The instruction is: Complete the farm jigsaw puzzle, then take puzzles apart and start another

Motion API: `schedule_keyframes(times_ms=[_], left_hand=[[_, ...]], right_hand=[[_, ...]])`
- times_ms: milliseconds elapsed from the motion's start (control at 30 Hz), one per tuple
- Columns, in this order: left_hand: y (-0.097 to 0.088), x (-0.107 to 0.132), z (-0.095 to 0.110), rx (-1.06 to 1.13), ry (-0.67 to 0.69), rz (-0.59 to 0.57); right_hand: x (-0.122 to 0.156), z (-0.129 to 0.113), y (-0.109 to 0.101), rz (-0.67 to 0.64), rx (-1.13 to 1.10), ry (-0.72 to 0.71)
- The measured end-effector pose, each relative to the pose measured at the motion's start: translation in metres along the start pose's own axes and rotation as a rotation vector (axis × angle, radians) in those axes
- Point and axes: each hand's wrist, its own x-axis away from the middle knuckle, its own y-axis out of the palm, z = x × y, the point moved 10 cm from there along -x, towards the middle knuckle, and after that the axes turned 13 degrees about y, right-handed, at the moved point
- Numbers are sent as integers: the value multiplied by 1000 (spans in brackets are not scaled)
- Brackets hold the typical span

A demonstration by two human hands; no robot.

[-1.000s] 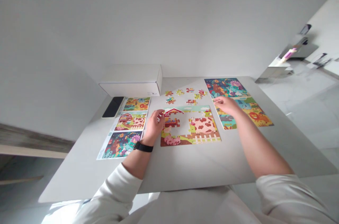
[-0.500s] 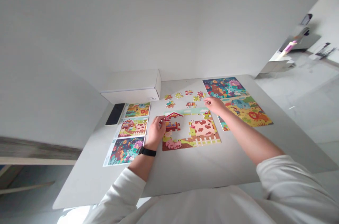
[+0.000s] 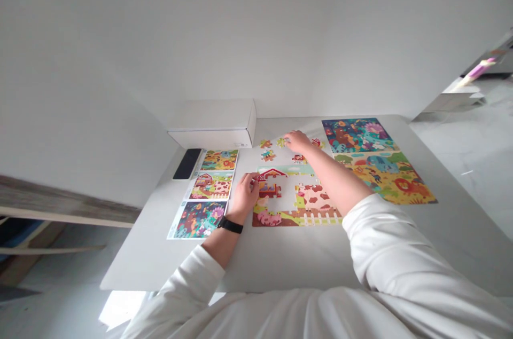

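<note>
Your farmyard jigsaw puzzle [image 3: 310, 196] lies on the table [image 3: 132, 269] with its barn [image 3: 271, 173] and lower border [image 3: 296, 217] assembled; the centre remains unfilled, and loose pieces [image 3: 267, 155] lie beyond it. Your left grip [image 3: 245, 195] curls at the barn, its hold indeterminate; your right grip [image 3: 298, 141] stands open above the pieces.

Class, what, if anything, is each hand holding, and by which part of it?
The left hand has its fingertips on the puzzle's barn edge; the right hand is down among loose pieces. Whether either grips a piece cannot be told.
</note>
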Motion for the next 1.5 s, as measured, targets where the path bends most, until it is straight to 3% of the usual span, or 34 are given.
schedule_keyframes(times_ms=[333, 567, 733, 833, 967, 1133, 1233, 1333, 1500], left_hand=[[3, 1, -2, 4, -7, -15], [5, 0, 0, -5, 15, -8], [7, -1, 3, -19, 73, -1], [5, -2, 4, -21, 85, 8], [2, -5, 6, 2, 72, 12], [-6, -6, 9, 56, 46, 83], [-9, -8, 16, 104, 88, 101], [-16, -8, 20, 157, 94, 135], [-25, -4, 24, 222, 90, 165]], right_hand=[[-23, -66, 32, -58, 51, 34], [-37, -60, 39, -107, 2, 157], [-29, -46, 25, -4, -417, 173], [-11, -22, 14, 50, -736, 196], [34, 22, -3, 43, -1083, 176], [104, 64, -24, 18, -1263, 130], [138, 71, -24, 32, -1274, 114], [164, 67, -9, 59, -1266, 89], [183, 50, 21, 16, -1158, 45]])
